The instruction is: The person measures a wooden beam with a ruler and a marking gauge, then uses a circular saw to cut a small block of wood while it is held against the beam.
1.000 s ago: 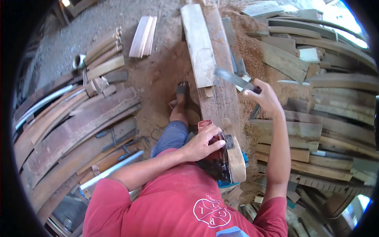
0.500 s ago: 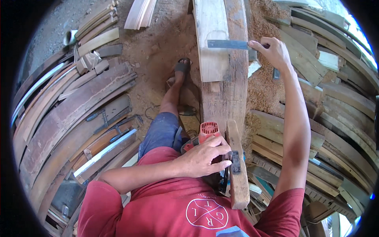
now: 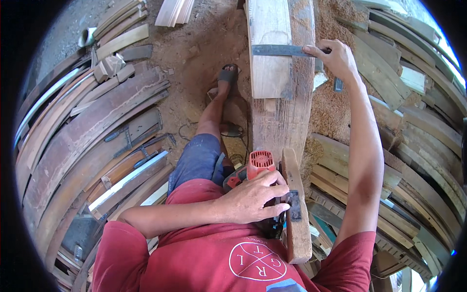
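Nearest the body, the left hand (image 3: 253, 202) is closed over the top of a red-bodied handheld power tool (image 3: 258, 168) with a vented round cap, which sits against the near end of a long, weathered grey-brown wooden beam (image 3: 284, 121). A narrow pale timber block with a dark metal plate (image 3: 296, 209) lies along the tool's right side, touching the fingers. For this measuring step the tool is best simply held still and kept off its trigger, so the left hand works as an anchor and nothing more.

Farther up the beam, a paler, shorter plank (image 3: 267, 48) lies on top of it, its near end cut square. Across that plank rests a flat dark-grey steel square (image 3: 282, 50), one arm running crosswise and the other dropping over the beam's right edge. The right hand (image 3: 335, 58), arm fully stretched, is clamped on the corner of the square, fingers curled over the blade.

To get a true line, I judge the hanging arm should be pressed tight against the beam's edge, with the blade flat on the plank and free of sawdust.

A sandalled foot (image 3: 227, 75) stands on the sawdust-strewn ground (image 3: 194, 53) left of the beam; stacked curved planks (image 3: 92, 126) lie on both sides.
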`<state>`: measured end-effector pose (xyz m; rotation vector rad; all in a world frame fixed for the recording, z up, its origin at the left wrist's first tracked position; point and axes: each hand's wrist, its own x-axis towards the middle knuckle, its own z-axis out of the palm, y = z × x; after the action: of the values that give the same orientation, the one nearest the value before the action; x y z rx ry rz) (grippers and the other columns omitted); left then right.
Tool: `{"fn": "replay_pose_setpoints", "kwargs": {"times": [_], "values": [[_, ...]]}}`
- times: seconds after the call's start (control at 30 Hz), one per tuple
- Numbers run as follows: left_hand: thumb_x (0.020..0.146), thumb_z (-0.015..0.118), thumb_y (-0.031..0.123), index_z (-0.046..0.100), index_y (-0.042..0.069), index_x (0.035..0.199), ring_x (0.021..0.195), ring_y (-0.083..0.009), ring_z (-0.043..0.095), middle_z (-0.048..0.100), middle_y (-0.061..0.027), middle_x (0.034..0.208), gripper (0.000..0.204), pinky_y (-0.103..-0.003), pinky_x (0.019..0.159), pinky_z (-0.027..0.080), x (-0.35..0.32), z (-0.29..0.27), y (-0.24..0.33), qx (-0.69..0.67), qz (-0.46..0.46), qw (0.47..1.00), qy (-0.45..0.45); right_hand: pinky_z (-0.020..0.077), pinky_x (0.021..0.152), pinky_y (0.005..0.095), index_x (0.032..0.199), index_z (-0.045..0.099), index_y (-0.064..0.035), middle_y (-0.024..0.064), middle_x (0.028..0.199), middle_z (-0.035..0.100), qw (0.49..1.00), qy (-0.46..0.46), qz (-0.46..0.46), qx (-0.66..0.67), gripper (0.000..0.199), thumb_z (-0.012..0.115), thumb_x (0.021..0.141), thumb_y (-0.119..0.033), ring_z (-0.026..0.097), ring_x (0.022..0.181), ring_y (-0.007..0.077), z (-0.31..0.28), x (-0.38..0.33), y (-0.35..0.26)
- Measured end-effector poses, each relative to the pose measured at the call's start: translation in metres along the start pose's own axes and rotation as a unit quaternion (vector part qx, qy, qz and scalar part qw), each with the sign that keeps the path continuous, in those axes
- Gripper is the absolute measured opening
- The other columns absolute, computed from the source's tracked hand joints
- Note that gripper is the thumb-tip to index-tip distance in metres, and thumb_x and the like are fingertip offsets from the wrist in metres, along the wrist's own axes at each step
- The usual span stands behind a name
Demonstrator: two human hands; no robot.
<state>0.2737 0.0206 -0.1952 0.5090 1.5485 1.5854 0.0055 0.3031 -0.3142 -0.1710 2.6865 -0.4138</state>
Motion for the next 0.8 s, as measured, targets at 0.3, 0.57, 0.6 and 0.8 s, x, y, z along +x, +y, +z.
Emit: {"fn": "replay_pose_setpoints", "kwargs": {"times": [0.3, 0.57, 0.6, 0.8], "values": [[0.099, 0.069, 0.031, 0.063, 0.000, 0.117, 0.123, -0.0368, 0.052, 0.052, -0.0183, 0.124, 0.037, -0.047, 0.109, 0.043, -0.0004, 0.0029, -0.0024, 0.002, 0.008, 1.000, 0.012, 0.0534, 0.070, 0.0436, 0.071, 0.070, -0.0042, 0.0127, 0.061, 0.061, 1.000, -0.001, 0.011, 0.004, 0.077, 0.069, 0.082, -0.080, 0.065, 0.065, 0.0272, 0.0040, 0.0001, 0.0000], [0.100, 0.068, 0.031, 0.063, -0.001, 0.116, 0.123, -0.0360, 0.052, 0.052, -0.0183, 0.123, 0.036, -0.046, 0.108, 0.042, 0.0008, 0.0009, 0.0005, -0.020, -0.004, 1.000, 0.004, 0.0534, 0.069, 0.0430, 0.071, 0.071, -0.0046, 0.0120, 0.061, 0.062, 0.999, -0.018, 0.031, 0.024, 0.077, 0.069, 0.081, -0.081, 0.064, 0.063, 0.0255, 0.0062, 0.0003, 0.0020], [0.100, 0.068, 0.031, 0.063, -0.001, 0.116, 0.122, -0.0357, 0.052, 0.052, -0.0183, 0.123, 0.036, -0.046, 0.108, 0.043, 0.0007, 0.0010, 0.0009, -0.017, -0.002, 1.000, 0.006, 0.0534, 0.069, 0.0430, 0.071, 0.071, -0.0046, 0.0120, 0.061, 0.062, 0.999, -0.019, 0.031, 0.025, 0.077, 0.069, 0.081, -0.081, 0.064, 0.063, 0.0255, 0.0066, 0.0007, 0.0027], [0.100, 0.068, 0.031, 0.064, -0.001, 0.114, 0.124, -0.0357, 0.052, 0.052, -0.0182, 0.123, 0.035, -0.047, 0.109, 0.042, 0.0006, 0.0015, 0.0006, -0.038, -0.014, 0.999, 0.001, 0.0530, 0.068, 0.0421, 0.072, 0.072, -0.0055, 0.0097, 0.061, 0.062, 0.999, -0.002, 0.023, 0.028, 0.076, 0.070, 0.081, -0.081, 0.064, 0.062, 0.0239, 0.0070, 0.0008, 0.0027]]}}
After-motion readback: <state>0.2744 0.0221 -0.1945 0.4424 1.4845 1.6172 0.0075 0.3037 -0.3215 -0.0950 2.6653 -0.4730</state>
